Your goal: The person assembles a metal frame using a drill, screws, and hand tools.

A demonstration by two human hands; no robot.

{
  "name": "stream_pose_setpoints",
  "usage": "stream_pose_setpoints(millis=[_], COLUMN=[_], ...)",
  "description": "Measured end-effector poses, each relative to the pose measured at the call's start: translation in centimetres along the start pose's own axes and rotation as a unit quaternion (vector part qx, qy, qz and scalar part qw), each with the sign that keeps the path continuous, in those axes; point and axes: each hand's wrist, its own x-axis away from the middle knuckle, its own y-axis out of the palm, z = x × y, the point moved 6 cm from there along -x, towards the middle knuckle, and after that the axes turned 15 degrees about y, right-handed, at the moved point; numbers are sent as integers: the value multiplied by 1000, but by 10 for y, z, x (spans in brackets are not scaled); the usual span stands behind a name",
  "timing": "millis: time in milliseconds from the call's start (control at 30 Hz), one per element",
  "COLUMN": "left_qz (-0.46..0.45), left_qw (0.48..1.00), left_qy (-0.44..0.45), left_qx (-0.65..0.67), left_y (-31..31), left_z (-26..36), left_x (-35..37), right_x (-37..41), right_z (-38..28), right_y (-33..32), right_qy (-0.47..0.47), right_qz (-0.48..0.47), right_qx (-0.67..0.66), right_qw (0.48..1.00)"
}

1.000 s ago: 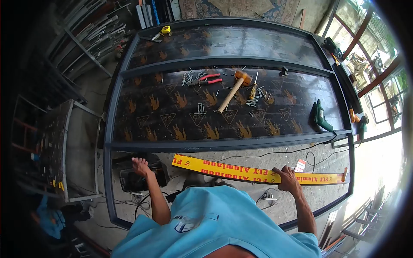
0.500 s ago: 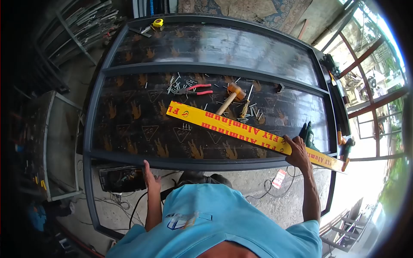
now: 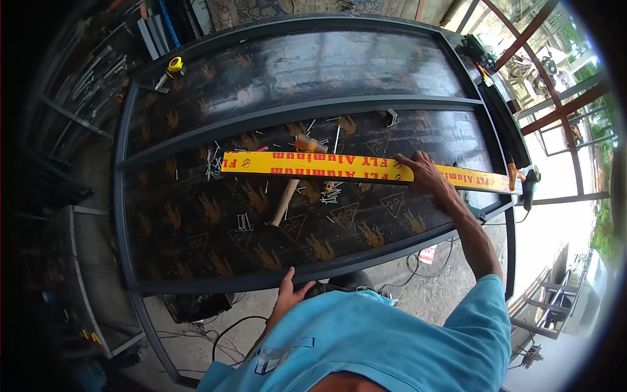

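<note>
My right hand (image 3: 426, 173) grips a long aluminum profile (image 3: 333, 165) wrapped in yellow film with red lettering, held across the panel. Beneath it a mallet (image 3: 286, 201) is partly hidden; its orange head shows beyond the bar and its wooden handle on the near side. The bar also covers most of the red-handled pliers and a screwdriver (image 3: 337, 139), whose shaft sticks out. Fingers apart, my left hand (image 3: 287, 297) is at the near rail of the dark metal frame (image 3: 215, 285), apparently touching it.
Loose screws (image 3: 214, 162) lie in clusters on the dark patterned panel (image 3: 196, 225). A yellow tape measure (image 3: 174, 64) sits at the far left corner. An angle grinder (image 3: 531, 186) is off the right edge. Cables (image 3: 225, 336) run over the floor below.
The aluminum profile has swung closer to level and moved farther from my body, now over the mallet and pliers. My left hand has moved right along the near rail. The view has shifted.
</note>
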Motion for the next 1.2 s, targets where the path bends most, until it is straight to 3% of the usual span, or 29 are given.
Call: stream_pose_setpoints(millis=[67,200,400,500,633,700,1000,1067,1200], left_qz=[-18,-38,48,49,41,43,70,25,35], left_qw=[998,998,998,997,998,997,990,985,974], left_qy=[42,34,37,43,21,3,-44,2,12], left_qx=[-32,-36,-33,-36,-52,-58,-117,-171,-222], left_y=[8,-1,13,9,23,21,35,52,53], left_z=[4,1,15,21,41,40,52,59,62], left_x=[6,-2,42,53,63,65,100,110,110], right_x=[-39,-95,-148,-172,-196,-201,-241,-251,-263], right_z=[0,8,-7,-29,-76,-104,-160,-166,-177], right_y=[-7,-13,-11,-14,1,-5,-3,5,21], right_qy=[-18,-73,-112,-159,-168,-110,-94,-107,-119], right_qz=[9,14,-48,-5,-3,-45,-131,-110,-75], right_qx=[-12,-25,-38,17,48,49,6,12,27], right_qw=[1000,997,992,987,985,992,987,988,990])
